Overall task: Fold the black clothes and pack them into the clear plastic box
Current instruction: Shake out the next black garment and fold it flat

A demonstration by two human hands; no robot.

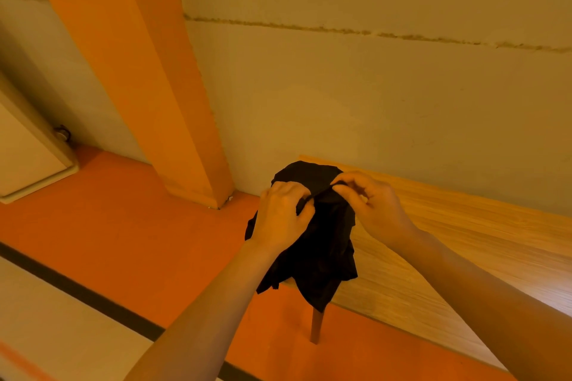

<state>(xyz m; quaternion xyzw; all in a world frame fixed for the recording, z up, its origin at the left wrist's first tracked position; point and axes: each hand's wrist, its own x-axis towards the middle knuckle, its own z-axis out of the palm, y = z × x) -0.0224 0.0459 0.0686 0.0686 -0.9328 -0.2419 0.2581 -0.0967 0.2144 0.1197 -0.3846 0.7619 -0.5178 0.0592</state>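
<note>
A black garment (315, 244) hangs bunched in the air over the left end of a wooden table (464, 244). My left hand (280, 215) grips its upper edge on the left, fingers curled into the cloth. My right hand (370, 202) pinches the same edge on the right, close beside the left hand. The cloth's lower folds droop past the table's corner. No clear plastic box is in view.
The table stands against a pale wall, with one wooden leg (316, 326) showing below the garment. An orange pillar (161, 77) rises on the left. The floor (130, 226) is orange with a black stripe. A white cabinet (28, 151) stands at far left.
</note>
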